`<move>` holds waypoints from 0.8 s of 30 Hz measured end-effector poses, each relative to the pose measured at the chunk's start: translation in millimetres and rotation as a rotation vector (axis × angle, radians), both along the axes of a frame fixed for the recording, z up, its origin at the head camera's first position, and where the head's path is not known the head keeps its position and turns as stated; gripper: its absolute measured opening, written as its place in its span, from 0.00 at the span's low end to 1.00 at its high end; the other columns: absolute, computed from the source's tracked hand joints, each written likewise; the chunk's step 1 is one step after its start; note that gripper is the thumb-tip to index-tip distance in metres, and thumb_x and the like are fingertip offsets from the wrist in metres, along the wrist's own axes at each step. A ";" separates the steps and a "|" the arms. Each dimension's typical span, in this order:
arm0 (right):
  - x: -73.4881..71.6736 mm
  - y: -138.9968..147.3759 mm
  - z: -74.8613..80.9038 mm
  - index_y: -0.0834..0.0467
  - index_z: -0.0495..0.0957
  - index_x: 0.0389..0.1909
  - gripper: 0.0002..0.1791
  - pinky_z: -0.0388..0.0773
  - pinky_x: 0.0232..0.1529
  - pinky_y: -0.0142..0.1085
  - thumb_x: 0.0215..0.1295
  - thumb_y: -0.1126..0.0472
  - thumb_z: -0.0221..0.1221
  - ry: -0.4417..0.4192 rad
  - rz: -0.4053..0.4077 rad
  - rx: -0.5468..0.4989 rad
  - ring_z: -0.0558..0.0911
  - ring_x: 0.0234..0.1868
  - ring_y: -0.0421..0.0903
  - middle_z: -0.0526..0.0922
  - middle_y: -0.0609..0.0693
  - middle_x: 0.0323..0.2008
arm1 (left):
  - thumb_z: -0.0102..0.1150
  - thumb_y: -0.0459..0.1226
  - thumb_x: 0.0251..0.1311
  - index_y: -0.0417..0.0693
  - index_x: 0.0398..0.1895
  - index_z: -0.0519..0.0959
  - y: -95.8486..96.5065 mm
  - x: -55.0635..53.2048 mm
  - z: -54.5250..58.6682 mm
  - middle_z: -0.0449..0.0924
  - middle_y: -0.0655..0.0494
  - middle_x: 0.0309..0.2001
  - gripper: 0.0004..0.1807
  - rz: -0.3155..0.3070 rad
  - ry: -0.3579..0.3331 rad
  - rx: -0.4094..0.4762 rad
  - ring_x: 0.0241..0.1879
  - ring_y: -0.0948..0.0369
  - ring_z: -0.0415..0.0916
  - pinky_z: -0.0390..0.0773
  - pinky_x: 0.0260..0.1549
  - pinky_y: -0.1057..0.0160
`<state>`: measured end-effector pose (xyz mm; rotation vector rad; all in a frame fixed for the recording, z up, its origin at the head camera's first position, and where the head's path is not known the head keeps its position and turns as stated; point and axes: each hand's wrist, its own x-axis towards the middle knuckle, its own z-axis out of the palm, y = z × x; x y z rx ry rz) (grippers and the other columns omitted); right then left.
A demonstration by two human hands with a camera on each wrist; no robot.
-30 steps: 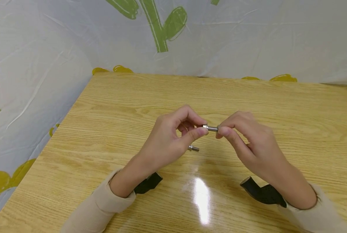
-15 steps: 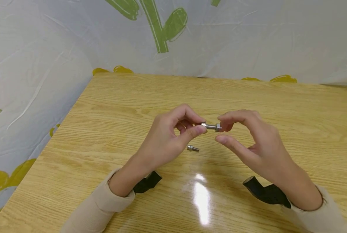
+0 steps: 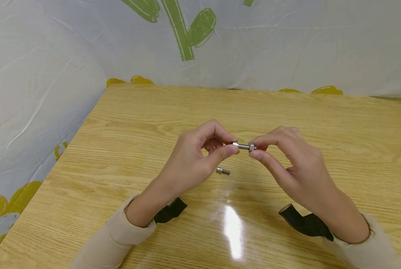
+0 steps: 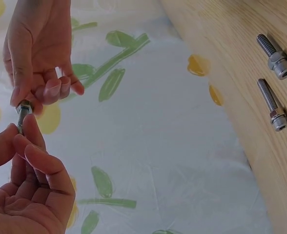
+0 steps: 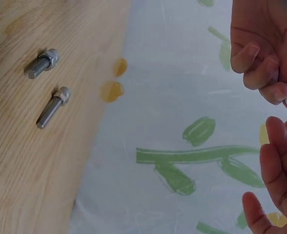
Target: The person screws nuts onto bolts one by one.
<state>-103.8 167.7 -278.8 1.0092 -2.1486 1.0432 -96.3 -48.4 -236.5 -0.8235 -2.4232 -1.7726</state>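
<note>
Above the table, my left hand (image 3: 200,158) pinches the head end of a metal bolt (image 3: 243,146) between thumb and forefinger. A hex nut (image 3: 252,147) sits at the bolt's other end, with bare thread showing between. My right hand (image 3: 298,170) pinches this nut between thumb and fingertips. Below the hands lies another bolt with a nut on it (image 3: 223,171), shank pointing right. Two such bolts show in the left wrist view, one larger (image 4: 276,59) and one slimmer (image 4: 267,95). In the head view, one of them is hidden.
The wood-grain table (image 3: 136,123) reaches back to a pale hanging cloth (image 3: 271,48) with green and yellow plant prints. Its left edge runs diagonally beside the cloth. Black wrist mounts (image 3: 305,224) stick out below both cuffs.
My right hand let go of the nut, spread its thumb and fingers, then pinched the nut again. The left hand kept its hold, shifting very slightly left with the bolt.
</note>
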 end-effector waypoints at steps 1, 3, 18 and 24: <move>1.2 -0.9 1.2 0.60 0.80 0.40 0.10 0.67 0.43 0.28 0.61 0.58 0.61 -0.011 -0.004 0.010 0.75 0.38 0.41 0.82 0.46 0.34 | 0.62 0.32 0.56 0.41 0.34 0.76 0.4 0.4 0.2 0.81 0.54 0.32 0.05 -0.003 -0.001 0.001 0.26 0.63 0.74 0.76 0.28 0.69; 4.4 -4.5 4.7 0.60 0.79 0.37 0.12 0.66 0.42 0.28 0.66 0.54 0.55 -0.031 -0.015 0.023 0.73 0.38 0.40 0.81 0.45 0.32 | 0.62 0.32 0.56 0.41 0.34 0.76 1.3 1.1 0.2 0.81 0.53 0.32 0.05 -0.007 0.000 0.000 0.25 0.65 0.73 0.76 0.27 0.69; 4.3 3.3 3.5 0.52 0.78 0.41 0.06 0.64 0.41 0.33 0.66 0.59 0.55 -0.235 -0.096 0.066 0.72 0.39 0.39 0.80 0.41 0.32 | 0.62 0.32 0.56 0.42 0.34 0.76 4.4 -0.3 -4.2 0.82 0.54 0.32 0.05 -0.004 -0.018 -0.022 0.23 0.67 0.72 0.76 0.25 0.68; 0.3 3.9 5.9 0.57 0.76 0.51 0.24 0.65 0.45 0.33 0.51 0.63 0.68 -0.088 -0.014 0.074 0.74 0.41 0.41 0.80 0.44 0.38 | 0.61 0.33 0.57 0.42 0.35 0.76 2.0 -0.8 -2.1 0.82 0.54 0.33 0.05 0.004 -0.048 -0.024 0.23 0.66 0.73 0.76 0.24 0.67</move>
